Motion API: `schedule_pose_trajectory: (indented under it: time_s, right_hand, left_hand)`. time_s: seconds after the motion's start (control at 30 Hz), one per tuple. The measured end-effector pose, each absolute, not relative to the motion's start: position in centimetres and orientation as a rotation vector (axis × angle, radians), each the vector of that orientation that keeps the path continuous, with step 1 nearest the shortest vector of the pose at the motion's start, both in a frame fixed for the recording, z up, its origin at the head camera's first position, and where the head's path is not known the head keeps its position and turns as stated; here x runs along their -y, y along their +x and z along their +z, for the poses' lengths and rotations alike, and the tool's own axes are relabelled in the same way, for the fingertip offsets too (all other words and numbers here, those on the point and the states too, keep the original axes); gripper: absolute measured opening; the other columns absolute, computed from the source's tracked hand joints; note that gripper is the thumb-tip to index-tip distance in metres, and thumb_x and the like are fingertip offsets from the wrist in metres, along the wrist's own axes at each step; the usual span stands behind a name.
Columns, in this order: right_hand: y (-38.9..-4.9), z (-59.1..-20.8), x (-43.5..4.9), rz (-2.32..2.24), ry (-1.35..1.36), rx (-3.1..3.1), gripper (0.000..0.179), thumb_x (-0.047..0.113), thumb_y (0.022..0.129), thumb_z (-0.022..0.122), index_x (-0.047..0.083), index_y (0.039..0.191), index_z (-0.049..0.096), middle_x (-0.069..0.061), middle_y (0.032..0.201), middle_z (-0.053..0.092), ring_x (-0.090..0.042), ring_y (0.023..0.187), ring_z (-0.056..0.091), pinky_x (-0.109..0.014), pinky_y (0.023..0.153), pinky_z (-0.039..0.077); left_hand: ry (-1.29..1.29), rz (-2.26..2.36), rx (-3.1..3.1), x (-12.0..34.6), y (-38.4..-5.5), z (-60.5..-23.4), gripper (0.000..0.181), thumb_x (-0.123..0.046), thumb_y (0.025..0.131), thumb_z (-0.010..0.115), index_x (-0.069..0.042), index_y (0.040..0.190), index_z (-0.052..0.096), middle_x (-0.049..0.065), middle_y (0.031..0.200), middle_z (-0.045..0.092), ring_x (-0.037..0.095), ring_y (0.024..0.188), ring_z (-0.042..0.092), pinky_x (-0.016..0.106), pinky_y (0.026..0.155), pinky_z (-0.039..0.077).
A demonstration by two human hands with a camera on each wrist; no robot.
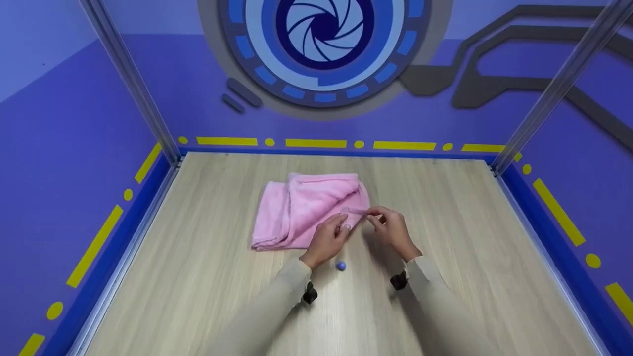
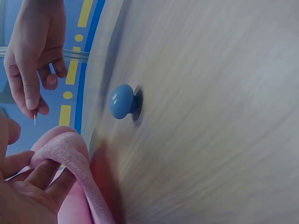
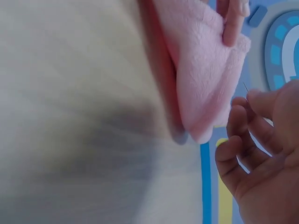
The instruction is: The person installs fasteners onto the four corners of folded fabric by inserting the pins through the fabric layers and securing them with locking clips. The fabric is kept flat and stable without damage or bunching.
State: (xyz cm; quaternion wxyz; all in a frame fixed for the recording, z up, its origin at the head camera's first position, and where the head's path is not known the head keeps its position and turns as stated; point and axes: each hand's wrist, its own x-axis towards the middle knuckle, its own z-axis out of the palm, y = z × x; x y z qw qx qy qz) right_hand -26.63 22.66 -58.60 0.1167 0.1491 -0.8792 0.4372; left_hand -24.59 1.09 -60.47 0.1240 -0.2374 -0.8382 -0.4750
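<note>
A folded pink fleece cloth (image 1: pixel 316 200) lies on the table. My left hand (image 1: pixel 327 238) holds its near right edge, with several fingers tucked behind the raised fold (image 2: pixel 70 151). Just to the right, my right hand (image 1: pixel 393 230) pinches a thin needle (image 3: pixel 245 87) between thumb and forefinger. Its bare tip points toward the cloth, a short gap from the fold in the right wrist view. The remaining fingers of that hand curl loosely. A small blue mushroom-shaped knob (image 2: pixel 122 101) sits on the table between the forearms, nearer the left wrist.
The pale wood table (image 1: pixel 212 296) is enclosed by blue-purple printed panels at the back and sides. Metal posts (image 1: pixel 131 79) stand at its back corners. Black wrist-worn devices (image 1: pixel 398 281) hang under both sleeves.
</note>
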Motion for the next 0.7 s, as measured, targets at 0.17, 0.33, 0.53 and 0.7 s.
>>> schedule_pose_trajectory:
  time_s: [0.17, 0.33, 0.53, 0.7]
  right_hand:
    - [-26.8, -58.2, -21.8, 1.31, 0.501, 2.605, 0.011, 0.009, 0.098, 0.069, 0.005, 0.105, 0.077, -0.006, 0.096, 0.074, -0.014, 0.065, 0.061, -0.023, 0.056, 0.05]
    - [-26.9, -58.0, -21.3, 1.336, 0.539, 2.595, 0.012, 0.006, 0.098, 0.069, 0.004, 0.108, 0.074, -0.007, 0.098, 0.075, -0.018, 0.069, 0.063, -0.024, 0.056, 0.051]
    - [-26.9, -57.8, -20.7, 1.41, 0.529, 2.601, 0.035, 0.005, 0.098, 0.068, 0.006, 0.132, 0.063, -0.01, 0.103, 0.077, -0.029, 0.07, 0.065, -0.025, 0.057, 0.052]
    - [-27.0, -57.8, -20.4, 1.395, 0.537, 2.616, 0.043, 0.005, 0.098, 0.069, 0.009, 0.139, 0.059, -0.008, 0.098, 0.076, -0.026, 0.068, 0.066, -0.026, 0.058, 0.053]
  left_hand:
    - [-0.669, -1.403, 2.439, -1.0, -24.6, -60.4, 0.04, -0.009, 0.1, 0.061, 0.009, 0.137, 0.059, 0.018, 0.116, 0.067, 0.012, 0.073, 0.052, 0.033, 0.08, 0.051]
    - [-0.669, -1.434, 2.433, -0.9, -24.6, -60.2, 0.041, -0.008, 0.1, 0.061, 0.009, 0.138, 0.058, 0.019, 0.12, 0.066, 0.01, 0.073, 0.052, 0.033, 0.079, 0.052]
    - [-0.663, -1.456, 2.432, -0.8, -24.5, -60.2, 0.045, -0.008, 0.099, 0.062, 0.006, 0.141, 0.057, 0.017, 0.139, 0.06, 0.009, 0.076, 0.056, 0.028, 0.079, 0.052]
    - [-0.694, -1.507, 2.406, -0.9, -24.4, -60.1, 0.047, -0.006, 0.098, 0.061, 0.007, 0.142, 0.055, 0.02, 0.148, 0.054, 0.016, 0.093, 0.068, 0.034, 0.088, 0.058]
